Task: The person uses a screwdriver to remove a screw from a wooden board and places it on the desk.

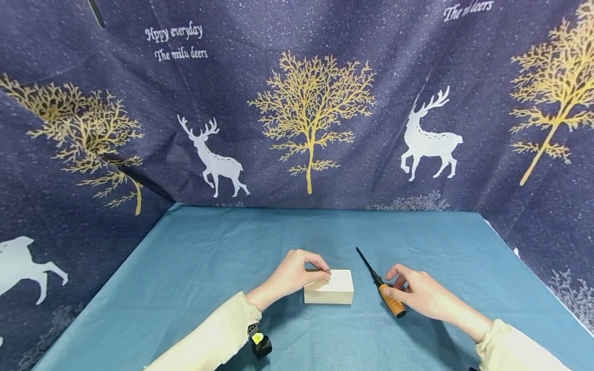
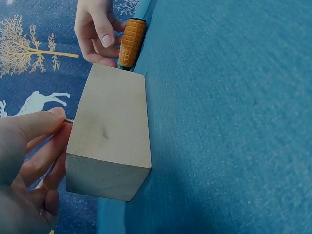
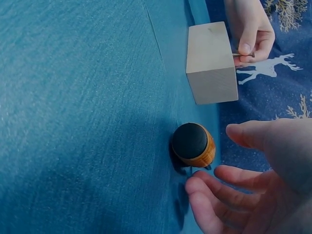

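Note:
A pale wooden block (image 1: 328, 297) lies on the blue cloth. Over its top face my left hand (image 1: 303, 268) pinches a small threaded screw (image 2: 69, 121) between thumb and fingertips, the screw's tip at the wood. To the right of the block lies a screwdriver (image 1: 392, 301) with a textured orange handle, a black end cap and a dark shaft pointing away from me. My right hand (image 1: 419, 291) is beside the handle, thumb and fingers spread on either side of it. In the right wrist view, a gap shows between the thumb and the handle (image 3: 204, 155).
Blue cloth (image 1: 223, 247) covers the table. A dark curtain (image 1: 278, 154) printed with deer and trees hangs behind and along the sides. A small black device (image 1: 261, 345) is strapped at my left sleeve.

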{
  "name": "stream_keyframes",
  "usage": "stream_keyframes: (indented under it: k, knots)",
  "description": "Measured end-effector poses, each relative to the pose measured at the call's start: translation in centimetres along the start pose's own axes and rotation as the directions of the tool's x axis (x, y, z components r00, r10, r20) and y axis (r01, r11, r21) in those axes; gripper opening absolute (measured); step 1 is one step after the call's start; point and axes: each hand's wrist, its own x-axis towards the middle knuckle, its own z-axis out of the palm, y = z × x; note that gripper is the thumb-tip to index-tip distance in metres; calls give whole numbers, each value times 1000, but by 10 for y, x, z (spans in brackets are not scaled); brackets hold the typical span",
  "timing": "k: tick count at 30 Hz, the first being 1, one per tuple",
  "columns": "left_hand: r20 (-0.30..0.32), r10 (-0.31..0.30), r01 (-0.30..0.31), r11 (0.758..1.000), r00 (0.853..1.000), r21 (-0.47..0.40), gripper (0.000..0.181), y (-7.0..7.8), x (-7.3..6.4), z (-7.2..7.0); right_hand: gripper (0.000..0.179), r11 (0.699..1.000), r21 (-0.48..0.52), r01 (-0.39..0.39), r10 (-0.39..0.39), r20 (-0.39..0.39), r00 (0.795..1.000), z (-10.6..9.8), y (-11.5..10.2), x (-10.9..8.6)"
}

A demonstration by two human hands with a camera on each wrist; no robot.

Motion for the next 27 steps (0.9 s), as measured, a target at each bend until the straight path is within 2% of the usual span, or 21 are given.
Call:
stream_keyframes:
  k: [14, 19, 27]
  knots:
    - [-24, 16, -15, 999, 1000, 29, 5, 0, 2, 0, 36, 1000, 3, -3, 3, 7, 1000, -4, -3, 0]
    - [-52, 11, -9, 999, 999, 42, 4, -2, 0, -5, 36, 1000, 7, -20, 20, 10, 1000, -6, -4, 0]
    - [-111, 17, -12, 999, 994, 42, 6, -8, -5, -15, 37, 1000, 3, 1, -1, 14, 1000, -6, -4, -1]
